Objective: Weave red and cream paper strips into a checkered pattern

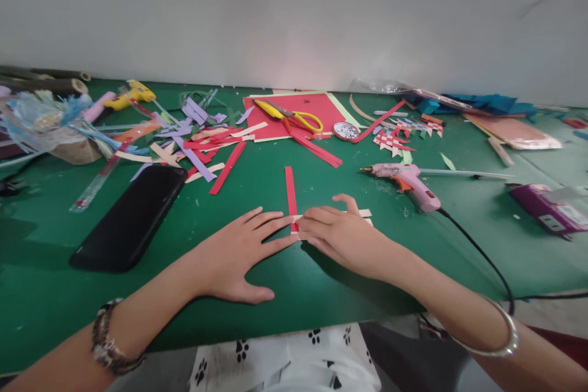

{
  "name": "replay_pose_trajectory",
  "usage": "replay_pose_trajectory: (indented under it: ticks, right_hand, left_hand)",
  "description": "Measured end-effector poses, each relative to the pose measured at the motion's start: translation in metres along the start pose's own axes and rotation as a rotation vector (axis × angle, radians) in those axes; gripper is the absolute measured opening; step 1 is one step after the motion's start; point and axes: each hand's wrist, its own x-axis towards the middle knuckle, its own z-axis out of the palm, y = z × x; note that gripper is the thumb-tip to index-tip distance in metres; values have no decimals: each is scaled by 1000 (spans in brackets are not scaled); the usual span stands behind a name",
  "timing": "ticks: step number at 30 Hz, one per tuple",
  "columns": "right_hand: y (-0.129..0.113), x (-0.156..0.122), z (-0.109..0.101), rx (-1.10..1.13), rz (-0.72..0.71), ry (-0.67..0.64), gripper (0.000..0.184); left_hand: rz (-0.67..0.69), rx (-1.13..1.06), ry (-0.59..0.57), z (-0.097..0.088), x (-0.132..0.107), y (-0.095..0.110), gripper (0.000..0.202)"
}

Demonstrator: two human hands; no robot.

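Observation:
A red paper strip (291, 191) points away from me on the green table, crossing cream paper strips (366, 214) that run sideways beneath my right hand. My left hand (245, 245) lies flat with fingers spread, its fingertips touching the left ends of the strips at the crossing. Over the cream strips, my right hand (342, 236) has its fingers bent and held together, pressed on the paper; one finger sticks up on the far side. That hand hides most of the cream strips and its own fingertips.
A black phone (131, 218) lies at left. A pink glue gun (407, 182) with a cord rests at right, beside a purple device (549, 208). Yellow scissors (289, 114) lie on red paper (257, 128) at the back. Loose paper strips (202, 147) and a yellow glue gun (133, 95) are at back left.

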Motion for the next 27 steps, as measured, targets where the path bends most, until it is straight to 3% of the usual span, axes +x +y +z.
replay_pose_trajectory:
  ticks: [9, 15, 22, 27]
  right_hand:
    - [15, 21, 17, -202, -74, 69, 27]
    - [22, 34, 9, -246, -37, 37, 31]
    - [45, 74, 4, 128, 114, 49, 23]
    - [54, 99, -3, 187, 163, -9, 40]
  left_hand:
    - [-10, -14, -30, -1, 1, 0, 76]
    - [-12, -37, -35, 0, 1, -1, 77]
    - [3, -68, 1, 1, 0, -2, 77]
    - [4, -76, 2, 1, 0, -3, 78]
